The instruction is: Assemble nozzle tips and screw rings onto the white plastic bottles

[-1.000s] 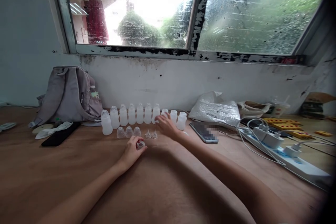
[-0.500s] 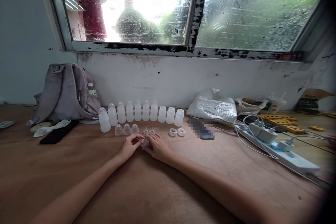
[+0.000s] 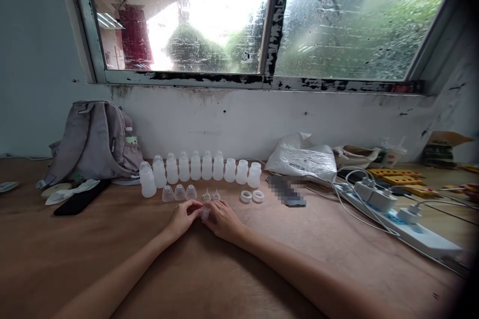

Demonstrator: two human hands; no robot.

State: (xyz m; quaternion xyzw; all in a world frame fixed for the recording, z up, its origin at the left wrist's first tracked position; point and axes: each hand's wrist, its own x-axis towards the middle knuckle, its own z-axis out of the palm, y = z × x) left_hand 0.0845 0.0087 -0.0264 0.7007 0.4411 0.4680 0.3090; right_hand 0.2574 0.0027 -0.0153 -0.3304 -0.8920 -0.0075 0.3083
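Note:
My left hand [image 3: 183,219] and my right hand [image 3: 223,220] meet low over the table, both closed on one small translucent bottle collar [image 3: 205,213]. The fingers cover much of it, and I cannot make out whether a nipple sits in it. Just beyond my fingertips are two clear nipples [image 3: 206,196]. Three clear dome caps [image 3: 180,192] stand behind my left hand. To the right of my right hand lie two white collar rings [image 3: 246,196]. A row of frosted baby bottles stands behind: several capped bottles [image 3: 183,167] and three topless bottles [image 3: 242,173] at the right end.
A grey backpack [image 3: 93,139] leans at the back left, with a black phone-like slab [image 3: 80,199] and a tissue in front. A silver padded bag [image 3: 303,154] and a partly blurred-out dark object [image 3: 295,197] are right of the bottles. Farther right runs a white power strip [image 3: 426,239] with trailing cables.
The view has tilted up slightly, so everything sits lower in the picture. The held collar looks turned more edge-on between my fingers. Bottles, caps and rings have stayed where they were.

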